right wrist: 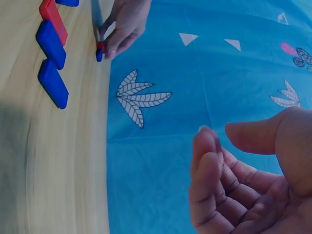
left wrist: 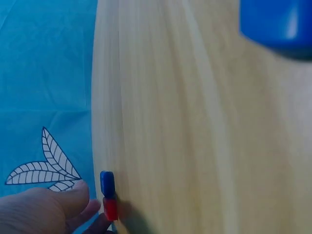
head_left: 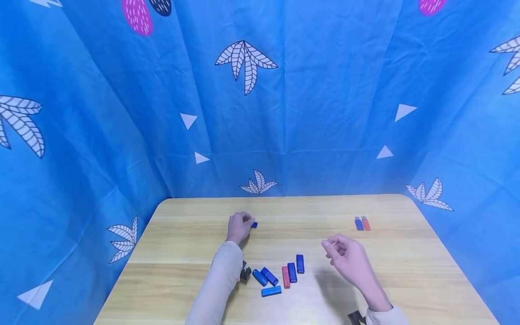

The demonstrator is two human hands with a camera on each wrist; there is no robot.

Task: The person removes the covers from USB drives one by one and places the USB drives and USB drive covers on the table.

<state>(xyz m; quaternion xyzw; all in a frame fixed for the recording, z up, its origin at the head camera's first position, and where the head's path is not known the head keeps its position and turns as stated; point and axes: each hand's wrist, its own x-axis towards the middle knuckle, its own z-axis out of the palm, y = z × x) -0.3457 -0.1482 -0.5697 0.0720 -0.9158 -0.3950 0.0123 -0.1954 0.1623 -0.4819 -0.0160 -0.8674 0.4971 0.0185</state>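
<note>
My left hand (head_left: 239, 227) is at the far side of the table, its thumb and fingertips pinching a small red USB stick cap (left wrist: 111, 208). Right beside that piece stands a blue cap (left wrist: 107, 184). In the right wrist view the same left hand (right wrist: 127, 24) reaches down to the two caps. Above the table on the right, my right hand (head_left: 345, 257) has its fingers loosely curled, with nothing held. Two uncapped USB sticks, one blue (head_left: 359, 224) and one red (head_left: 366, 224), lie side by side at the back right, their metal ends pointing away.
Several capped USB sticks lie between my arms: a red one (head_left: 286, 277), dark blue ones (head_left: 300, 264) and a lighter blue one (head_left: 271, 291) lying crosswise. The wooden table (head_left: 195, 234) ends against a blue patterned curtain (head_left: 317, 113).
</note>
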